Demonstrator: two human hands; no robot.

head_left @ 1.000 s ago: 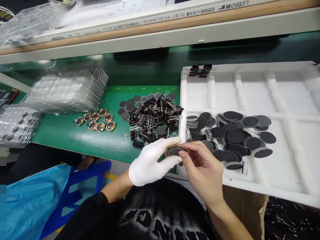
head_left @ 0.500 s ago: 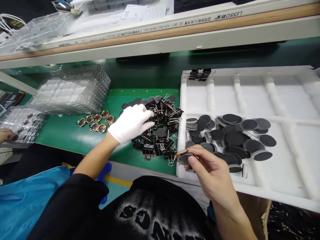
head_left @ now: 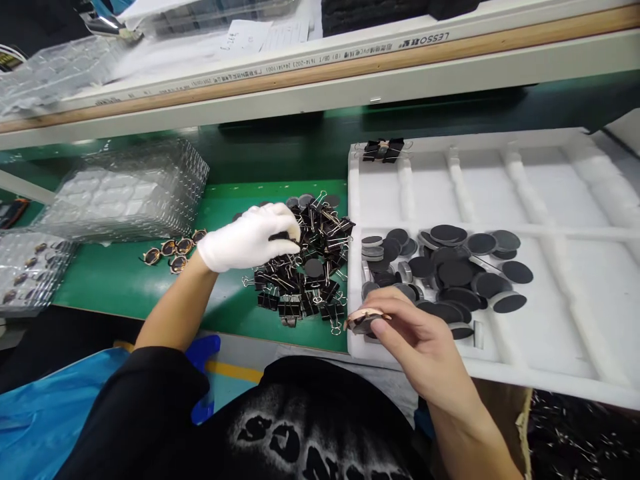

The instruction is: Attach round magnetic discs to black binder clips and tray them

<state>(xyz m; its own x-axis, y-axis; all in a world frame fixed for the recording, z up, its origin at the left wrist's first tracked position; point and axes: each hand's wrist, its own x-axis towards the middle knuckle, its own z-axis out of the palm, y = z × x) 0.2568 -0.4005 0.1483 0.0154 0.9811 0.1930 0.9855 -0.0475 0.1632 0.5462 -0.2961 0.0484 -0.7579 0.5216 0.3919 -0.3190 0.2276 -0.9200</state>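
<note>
My left hand (head_left: 253,235), in a white glove, reaches into a heap of black binder clips (head_left: 295,277). Its thumb and fingers close around a dark clip, partly hidden by the glove. My bare right hand (head_left: 417,337) pinches a round gold-rimmed piece (head_left: 367,321) with a dark disc against it, above the near left corner of the white foam tray (head_left: 575,280). Loose dark grey discs (head_left: 457,273) lie piled in that tray. One more disc (head_left: 314,269) rests on the clip heap.
Several gold-rimmed round pieces (head_left: 169,247) lie on the green table (head_left: 110,280), left of my gloved hand. Behind them stand stacked clear plastic trays (head_left: 130,193). Clipped black binder clips (head_left: 384,151) sit on the foam tray's back rim. A shelf edge (head_left: 300,87) crosses above.
My left hand has drawn its thumb and fingers closer together around a clip. The piece in my right hand has tilted. The view has shifted, and the other person's hand at the far left is gone.
</note>
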